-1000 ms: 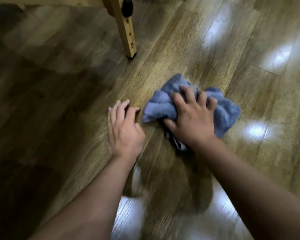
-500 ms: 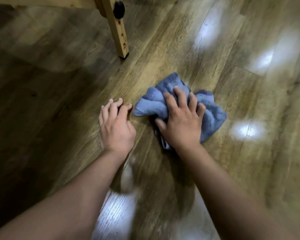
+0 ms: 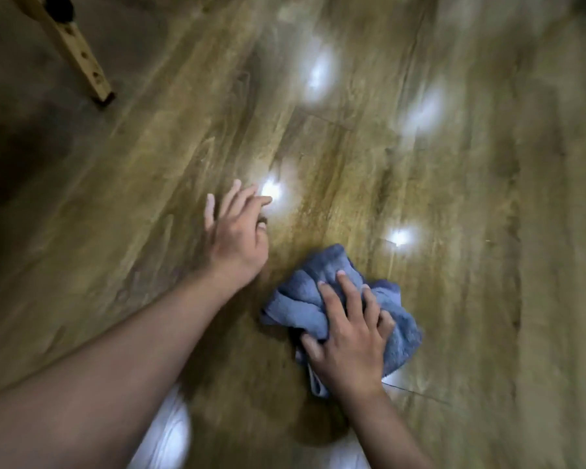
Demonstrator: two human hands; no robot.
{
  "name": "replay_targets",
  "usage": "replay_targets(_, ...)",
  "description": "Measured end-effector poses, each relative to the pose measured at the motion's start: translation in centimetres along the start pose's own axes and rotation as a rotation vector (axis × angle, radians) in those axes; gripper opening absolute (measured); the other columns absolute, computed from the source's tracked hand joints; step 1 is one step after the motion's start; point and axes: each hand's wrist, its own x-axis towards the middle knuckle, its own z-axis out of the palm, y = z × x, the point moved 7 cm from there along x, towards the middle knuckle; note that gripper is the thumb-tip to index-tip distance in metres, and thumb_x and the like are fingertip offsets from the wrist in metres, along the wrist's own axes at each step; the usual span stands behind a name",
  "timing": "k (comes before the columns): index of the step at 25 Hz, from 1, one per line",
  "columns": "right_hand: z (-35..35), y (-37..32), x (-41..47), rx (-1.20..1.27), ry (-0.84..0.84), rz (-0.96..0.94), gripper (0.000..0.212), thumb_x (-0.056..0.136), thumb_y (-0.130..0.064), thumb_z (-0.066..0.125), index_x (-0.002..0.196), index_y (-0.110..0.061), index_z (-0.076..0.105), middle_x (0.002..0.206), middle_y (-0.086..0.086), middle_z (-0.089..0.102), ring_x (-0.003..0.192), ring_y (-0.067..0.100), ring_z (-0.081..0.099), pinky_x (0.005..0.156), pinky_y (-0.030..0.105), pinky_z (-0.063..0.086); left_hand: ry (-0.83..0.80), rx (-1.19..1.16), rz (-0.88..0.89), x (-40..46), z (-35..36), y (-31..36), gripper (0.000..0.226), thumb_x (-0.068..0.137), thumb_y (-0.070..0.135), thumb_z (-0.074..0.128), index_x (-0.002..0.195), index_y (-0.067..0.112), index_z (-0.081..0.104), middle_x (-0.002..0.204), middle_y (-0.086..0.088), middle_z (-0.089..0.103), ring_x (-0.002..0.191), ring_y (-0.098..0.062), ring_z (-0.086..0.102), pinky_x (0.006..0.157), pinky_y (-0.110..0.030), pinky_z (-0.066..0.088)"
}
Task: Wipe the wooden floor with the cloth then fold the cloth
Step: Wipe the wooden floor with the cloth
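There is one view only, a wide-angle camera worn on the person's head, so no second view overlaps it. It looks forward and steeply down onto the wooden floor [image 3: 369, 157] from close above, near enough that both forearms run in from the bottom edge. Taking the wooden furniture leg [image 3: 82, 62] at the top left corner as the landmark, the view faces away from the person, with the leg at its far left. The picture is motion-blurred.

cloth [image 3: 342, 306] on floor [image 3: 454, 198] — under right hand [image 3: 349, 346] | left hand [image 3: 237, 231] left
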Motion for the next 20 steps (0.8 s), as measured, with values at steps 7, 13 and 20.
replay_targets(7, -1.4, 15.6, 2.4, 0.005, 0.047, 0.27, 0.073, 0.063, -0.056, 0.055, 0.132, -0.033, 0.052, 0.147, -0.004, 0.044, 0.127, 0.035, 0.044, 0.097, 0.053, 0.033, -0.397, 0.254, 0.182, -0.2, 13.1, 11.3, 0.08, 0.096, 0.054, 0.047, 0.161, 0.027, 0.008, 0.17, 0.006, -0.009, 0.154, -0.017, -0.019, 0.114, -0.065, -0.016)
replay_targets(13, -1.3, 26.3, 8.8, -0.05, 0.097, 0.425, 0.071, 0.066, -0.064, 0.051, 0.129, -0.031, 0.049, 0.145, -0.004, 0.043, 0.117, 0.033, 0.043, 0.094, 0.051, 0.03, -0.62, 0.365, -0.119, 4.3, 18.1, 14.5, 0.142, 0.063, 0.09, 0.06, 0.145, 0.034, -0.041, 0.147, 0.008, -0.056, 0.139, -0.028, -0.049, 0.095, -0.083, -0.019)
replay_targets(20, -1.4, 32.5, 16.2, -0.04, 0.15, 0.439, 0.064, 0.07, -0.064, 0.05, 0.124, -0.032, 0.05, 0.139, -0.001, 0.047, 0.116, 0.035, 0.044, 0.093, 0.051, 0.029, -0.858, 0.411, -0.342, 4.3, 20.2, 15.3, 0.164, 0.039, 0.095, 0.069, 0.135, 0.036, -0.051, 0.123, 0.009, -0.072, 0.128, -0.032, -0.058, 0.094, -0.087, -0.012)
